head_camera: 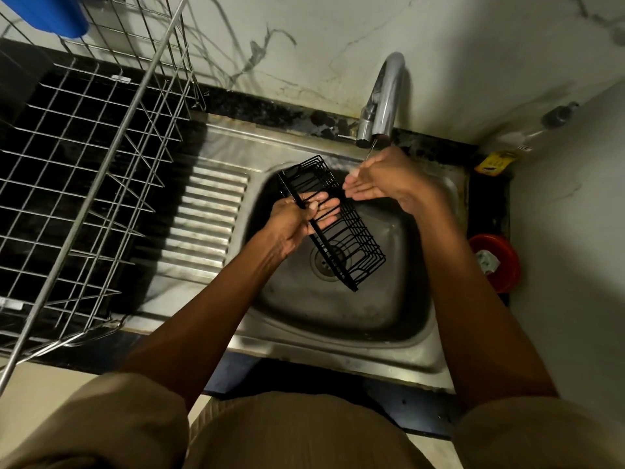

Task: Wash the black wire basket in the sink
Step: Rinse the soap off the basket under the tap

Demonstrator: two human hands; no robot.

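A home kitchen: steel sink (341,346), tap (385,96), wire dish rack (84,170).

Hardly any writing can be read here. Beyond the right hand (378,179), at the back corner of the worktop (487,157), a yellow packet (494,163) bears a dark printed mark too small to make out. Just past it a small white label (524,148) on a clear bottle (537,130) carries black letters, too blurred to read.

Long black wire basket (333,221), tilted on its side, held above the steel sink (338,319)
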